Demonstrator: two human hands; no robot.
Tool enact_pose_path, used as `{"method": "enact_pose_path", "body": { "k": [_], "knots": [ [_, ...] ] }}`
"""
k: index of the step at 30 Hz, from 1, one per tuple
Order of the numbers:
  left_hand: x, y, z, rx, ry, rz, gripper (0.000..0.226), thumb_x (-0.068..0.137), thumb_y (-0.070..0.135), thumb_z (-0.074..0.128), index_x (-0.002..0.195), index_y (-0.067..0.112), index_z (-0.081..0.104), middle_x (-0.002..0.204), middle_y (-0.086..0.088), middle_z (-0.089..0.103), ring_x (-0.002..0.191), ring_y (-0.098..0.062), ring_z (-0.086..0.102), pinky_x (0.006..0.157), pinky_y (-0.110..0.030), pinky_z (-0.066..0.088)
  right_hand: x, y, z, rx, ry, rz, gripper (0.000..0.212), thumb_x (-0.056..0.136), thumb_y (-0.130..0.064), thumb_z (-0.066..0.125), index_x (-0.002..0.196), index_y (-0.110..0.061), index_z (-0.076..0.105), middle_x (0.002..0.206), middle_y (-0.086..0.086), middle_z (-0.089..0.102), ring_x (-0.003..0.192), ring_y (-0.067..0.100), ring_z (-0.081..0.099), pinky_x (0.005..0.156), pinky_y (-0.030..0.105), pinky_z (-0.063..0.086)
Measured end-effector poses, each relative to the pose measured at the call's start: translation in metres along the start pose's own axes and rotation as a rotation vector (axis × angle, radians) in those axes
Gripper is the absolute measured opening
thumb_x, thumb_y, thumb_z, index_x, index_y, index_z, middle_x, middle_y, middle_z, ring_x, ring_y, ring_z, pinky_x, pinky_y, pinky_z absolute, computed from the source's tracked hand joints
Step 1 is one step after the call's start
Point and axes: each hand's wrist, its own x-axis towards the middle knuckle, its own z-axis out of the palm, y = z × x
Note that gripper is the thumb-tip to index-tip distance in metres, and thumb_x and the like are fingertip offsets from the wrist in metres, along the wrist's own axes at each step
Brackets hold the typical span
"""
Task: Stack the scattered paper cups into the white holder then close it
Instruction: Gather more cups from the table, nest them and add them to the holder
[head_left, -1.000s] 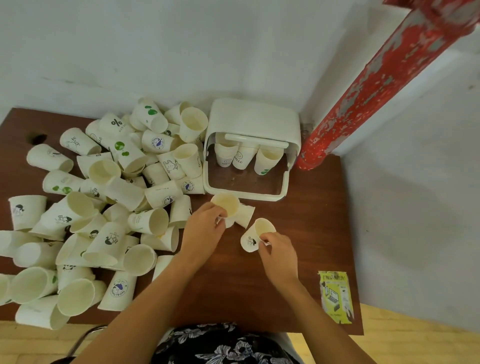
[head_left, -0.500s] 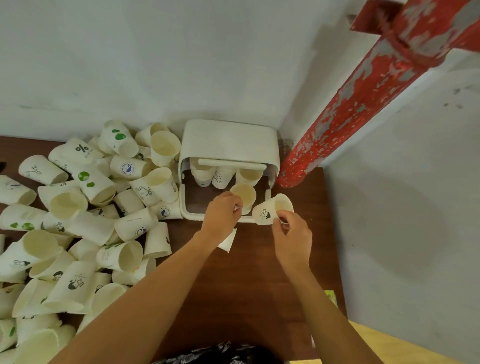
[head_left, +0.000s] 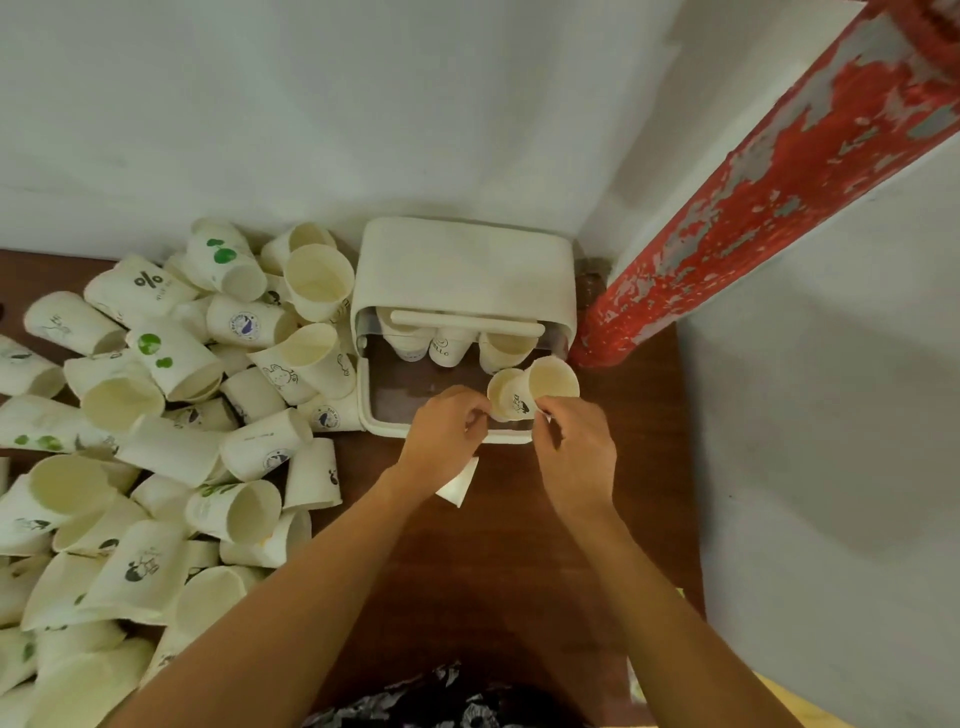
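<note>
I'm mid-loading: two cups sit at the open front of the holder (head_left: 462, 270). My right hand (head_left: 576, 441) pinches the printed cup (head_left: 550, 387), and my left hand (head_left: 447, 426) grips the plain cup (head_left: 503, 391) touching it. Next I'd nest them onto the stacks (head_left: 449, 345) inside. The pile (head_left: 171, 415) waits left on the table (head_left: 498, 545).

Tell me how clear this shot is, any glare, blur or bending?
Head view: soft, even light and no glare; the red pipe and the table edges bow from the wide lens; both hands and the cups they hold look slightly smeared; faint shadows sit under the cup pile.
</note>
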Motion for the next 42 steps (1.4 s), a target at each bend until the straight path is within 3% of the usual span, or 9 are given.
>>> {"method": "enact_pose_path", "body": {
  "k": [4, 9, 14, 19, 24, 28, 31, 35, 42],
  "knots": [
    [-0.016, -0.002, -0.012, -0.023, 0.045, -0.036, 0.015, 0.089, 0.014, 0.059, 0.098, 0.02, 0.069, 0.098, 0.006, 0.067, 0.085, -0.011, 0.061, 0.08, -0.029, 0.05, 0.001, 0.002, 0.012, -0.061, -0.077, -0.001, 0.022, 0.09, -0.012, 0.069, 0.112, -0.012, 0.072, 0.11, 0.003, 0.069, 0.106, 0.019, 0.06, 0.079, 0.029, 0.052],
    [-0.041, -0.002, -0.028, -0.018, 0.1, -0.079, 0.015, 0.089, 0.016, 0.061, 0.102, 0.02, 0.068, 0.1, 0.007, 0.064, 0.086, -0.01, 0.061, 0.073, -0.025, 0.049, -0.005, -0.002, 0.013, -0.066, -0.115, 0.016, 0.029, 0.091, -0.012, 0.066, 0.12, -0.014, 0.067, 0.121, 0.002, 0.065, 0.117, 0.019, 0.055, 0.086, 0.032, 0.051],
    [-0.074, -0.023, -0.039, 0.084, 0.112, -0.11, 0.018, 0.09, 0.017, 0.057, 0.104, 0.02, 0.068, 0.103, 0.009, 0.063, 0.09, -0.01, 0.06, 0.075, -0.026, 0.048, -0.031, -0.014, 0.018, -0.037, -0.169, 0.037, 0.016, 0.094, -0.019, 0.061, 0.108, -0.02, 0.07, 0.104, -0.007, 0.066, 0.1, 0.012, 0.057, 0.077, 0.023, 0.046],
    [-0.11, -0.041, -0.054, 0.16, 0.155, -0.194, 0.018, 0.09, 0.015, 0.055, 0.1, 0.018, 0.069, 0.101, 0.005, 0.064, 0.086, -0.015, 0.059, 0.072, -0.033, 0.05, -0.063, -0.023, 0.047, 0.081, -0.339, 0.318, 0.015, 0.094, -0.029, 0.062, 0.108, -0.024, 0.067, 0.104, -0.009, 0.067, 0.091, 0.005, 0.059, 0.077, 0.021, 0.048],
    [-0.135, -0.064, -0.076, 0.267, 0.259, -0.316, 0.017, 0.085, 0.011, 0.06, 0.099, 0.014, 0.07, 0.103, -0.002, 0.064, 0.095, -0.024, 0.058, 0.07, -0.035, 0.046, -0.07, -0.039, 0.076, 0.248, -0.338, 0.663, 0.026, 0.092, -0.031, 0.065, 0.115, -0.02, 0.06, 0.11, -0.005, 0.061, 0.098, 0.012, 0.055, 0.082, 0.029, 0.047],
    [-0.153, -0.087, -0.091, 0.41, 0.306, -0.334, 0.025, 0.075, 0.009, 0.07, 0.099, 0.015, 0.07, 0.112, -0.005, 0.06, 0.108, -0.03, 0.052, 0.085, -0.043, 0.043, -0.072, -0.038, 0.099, 0.415, -0.31, 0.89, 0.019, 0.086, -0.028, 0.072, 0.1, -0.024, 0.06, 0.113, 0.0, 0.062, 0.098, 0.017, 0.061, 0.087, 0.038, 0.055],
    [-0.163, -0.098, -0.099, 0.484, 0.238, -0.439, 0.035, 0.076, 0.015, 0.07, 0.11, 0.022, 0.066, 0.135, -0.006, 0.047, 0.128, -0.032, 0.038, 0.099, -0.052, 0.036, -0.079, -0.034, 0.105, 0.559, -0.307, 0.965, 0.019, 0.087, -0.019, 0.072, 0.104, -0.017, 0.063, 0.11, 0.003, 0.064, 0.092, 0.014, 0.063, 0.088, 0.038, 0.057],
    [-0.168, -0.108, -0.103, 0.401, 0.144, -0.555, 0.034, 0.085, 0.012, 0.06, 0.116, 0.024, 0.062, 0.151, -0.005, 0.028, 0.137, -0.032, 0.023, 0.095, -0.05, 0.044, -0.088, -0.037, 0.104, 0.62, -0.343, 0.996, 0.019, 0.088, -0.011, 0.071, 0.106, -0.012, 0.065, 0.106, 0.006, 0.067, 0.093, 0.017, 0.067, 0.087, 0.037, 0.058],
    [-0.166, -0.113, -0.102, 0.286, 0.147, -0.523, 0.041, 0.082, -0.004, 0.05, 0.117, 0.015, 0.062, 0.132, -0.005, 0.045, 0.12, -0.026, 0.041, 0.083, -0.039, 0.047, -0.095, -0.04, 0.092, 0.62, -0.319, 0.947, 0.015, 0.087, -0.008, 0.069, 0.1, -0.014, 0.065, 0.1, 0.005, 0.07, 0.092, 0.02, 0.069, 0.088, 0.04, 0.058]
  ]
}}
